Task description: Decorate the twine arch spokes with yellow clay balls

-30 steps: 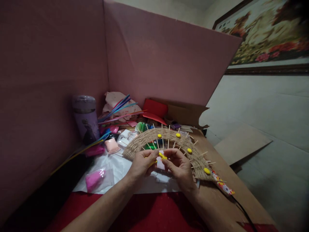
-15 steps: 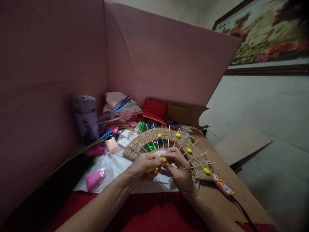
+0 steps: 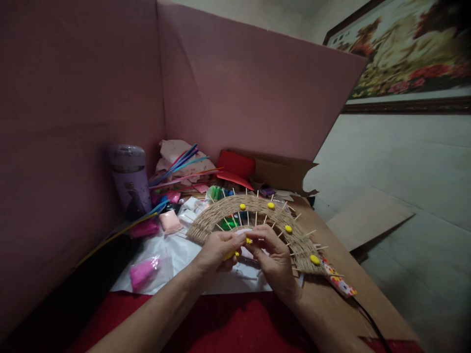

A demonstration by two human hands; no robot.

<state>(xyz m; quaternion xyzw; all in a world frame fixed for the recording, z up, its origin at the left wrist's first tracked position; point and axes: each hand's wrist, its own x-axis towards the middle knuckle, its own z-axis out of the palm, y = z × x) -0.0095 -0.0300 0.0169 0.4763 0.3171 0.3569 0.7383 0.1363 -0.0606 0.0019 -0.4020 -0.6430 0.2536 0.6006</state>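
A small lump of yellow modelling clay [image 3: 249, 240] sits pinched between the fingertips of my two hands. My left hand [image 3: 222, 250] is closed, and more yellow clay shows below, held against its palm by the curled fingers. My right hand [image 3: 274, 255] has its thumb and index finger at the small lump from the other side. Just behind them lies an arched fan shape woven from brown twine on thin sticks [image 3: 217, 213]. Several flattened yellow clay dots, one a yellow dot [image 3: 288, 229], are on the weave. My palms hide part of the arch's inner area.
A purple tumbler [image 3: 130, 181] stands at the left. Colourful pipe cleaners [image 3: 184, 162], bagged clay and a red item [image 3: 235, 164] crowd the back. A bag of pink clay [image 3: 143, 273] lies on white sheeting at front left. Brown cardboard [image 3: 342, 245] extends right, with a black cable [image 3: 370, 318].
My fingers have shifted slightly around the small yellow lump, and the left fingers now cover more of the larger clay piece. The woven fan has stayed in place.
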